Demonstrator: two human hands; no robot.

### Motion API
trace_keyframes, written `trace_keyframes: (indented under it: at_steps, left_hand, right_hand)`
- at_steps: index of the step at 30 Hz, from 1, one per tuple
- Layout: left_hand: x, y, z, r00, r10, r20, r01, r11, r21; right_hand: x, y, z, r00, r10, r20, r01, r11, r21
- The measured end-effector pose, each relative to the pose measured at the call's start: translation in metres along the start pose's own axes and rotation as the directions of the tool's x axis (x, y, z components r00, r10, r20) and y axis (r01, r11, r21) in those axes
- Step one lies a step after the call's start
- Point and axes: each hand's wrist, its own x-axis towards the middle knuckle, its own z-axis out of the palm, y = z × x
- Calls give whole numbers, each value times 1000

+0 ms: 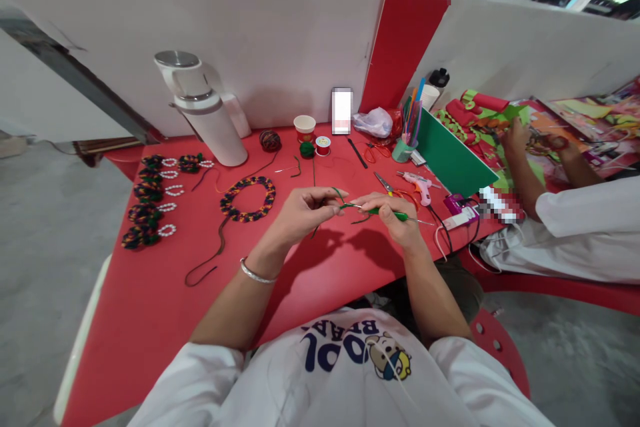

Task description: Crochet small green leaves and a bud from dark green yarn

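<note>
My left hand (305,210) is pinched on a strand of green yarn (341,197) above the red table (150,300). My right hand (393,213) grips a green-handled crochet hook (395,214), its tip pointing left at the yarn. The two hands are close together over the table's near middle. The green yarn trails back toward a small green yarn ball (307,149). A silver bangle (256,273) sits on my left wrist.
A multicoloured crocheted ring (249,199) and several small crocheted pieces with pearl loops (147,203) lie left. A white flask (205,110), paper cup (305,126), scissors (384,181) and pink glue gun (419,185) stand behind. A co-worker's hands (515,137) work at right.
</note>
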Motion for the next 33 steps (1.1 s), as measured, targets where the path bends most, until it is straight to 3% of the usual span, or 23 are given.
trace_keyframes:
  at_steps: [24, 33]
  left_hand:
    - [1, -3, 0, 1000, -26, 13, 26, 1000, 6]
    - [2, -5, -2, 999, 26, 24, -28, 997, 75]
  right_hand:
    - [-2, 2, 1, 1000, 5, -3, -5, 1000, 24]
    - [-2, 3, 1, 1000, 20, -9, -19, 999, 31]
